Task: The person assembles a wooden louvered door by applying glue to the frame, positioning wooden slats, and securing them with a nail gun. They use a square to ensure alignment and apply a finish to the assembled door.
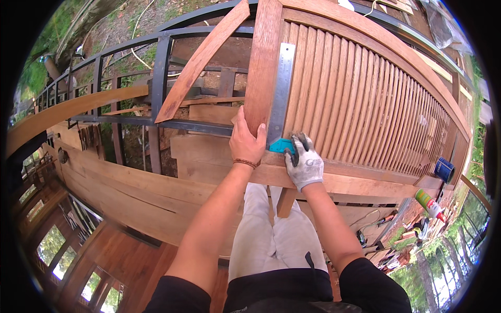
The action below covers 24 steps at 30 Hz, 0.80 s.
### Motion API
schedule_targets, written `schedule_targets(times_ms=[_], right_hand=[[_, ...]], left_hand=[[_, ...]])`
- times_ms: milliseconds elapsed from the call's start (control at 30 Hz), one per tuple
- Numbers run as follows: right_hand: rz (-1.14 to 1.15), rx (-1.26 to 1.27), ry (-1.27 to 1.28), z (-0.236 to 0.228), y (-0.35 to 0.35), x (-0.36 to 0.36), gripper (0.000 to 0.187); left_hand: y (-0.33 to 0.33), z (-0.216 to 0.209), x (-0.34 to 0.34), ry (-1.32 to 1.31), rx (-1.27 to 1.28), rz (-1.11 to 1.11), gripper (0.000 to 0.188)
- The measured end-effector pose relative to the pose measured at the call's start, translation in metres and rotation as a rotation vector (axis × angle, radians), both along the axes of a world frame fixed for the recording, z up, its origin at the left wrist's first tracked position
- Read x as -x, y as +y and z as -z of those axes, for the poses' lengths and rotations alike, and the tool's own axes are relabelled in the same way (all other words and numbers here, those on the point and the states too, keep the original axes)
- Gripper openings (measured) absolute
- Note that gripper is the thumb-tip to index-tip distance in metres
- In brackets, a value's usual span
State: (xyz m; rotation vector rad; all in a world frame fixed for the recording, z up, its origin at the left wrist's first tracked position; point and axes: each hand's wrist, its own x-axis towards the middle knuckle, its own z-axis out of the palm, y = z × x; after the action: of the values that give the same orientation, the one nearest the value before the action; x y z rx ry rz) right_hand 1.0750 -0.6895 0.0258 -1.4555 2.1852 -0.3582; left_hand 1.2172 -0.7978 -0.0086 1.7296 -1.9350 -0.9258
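Note:
A louvered wooden panel (334,88) with a thick frame lies in front of me, its slats running away from me. My left hand (247,143) is bare, with a braided bracelet at the wrist. It is closed round the near end of the panel's left frame piece (264,57), thumb on the right side. Against that piece lies a square with a long metal blade (282,88) and a teal handle (280,145). My right hand (302,163), in a white and grey work glove, presses the teal handle at the near frame corner.
A black metal frame (163,73) extends left, with a loose wooden strip (201,65) slanting across it. Wide boards (130,172) lie at the lower left. On the right are a blue can (443,170) and a green and white bottle (430,205) with a red tip.

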Motion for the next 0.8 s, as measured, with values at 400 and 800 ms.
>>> schedule_targets(times_ms=[400,800], right_hand=[[0.015,-0.125,-0.05,0.0,-0.011,0.0,0.038],[0.059,-0.13,-0.073,0.009,-0.015,0.0,0.027]], left_hand=[[-0.001,0.0,0.001,-0.006,-0.005,-0.008,0.074],[-0.001,-0.005,0.003,-0.026,-0.016,0.002,0.073]])
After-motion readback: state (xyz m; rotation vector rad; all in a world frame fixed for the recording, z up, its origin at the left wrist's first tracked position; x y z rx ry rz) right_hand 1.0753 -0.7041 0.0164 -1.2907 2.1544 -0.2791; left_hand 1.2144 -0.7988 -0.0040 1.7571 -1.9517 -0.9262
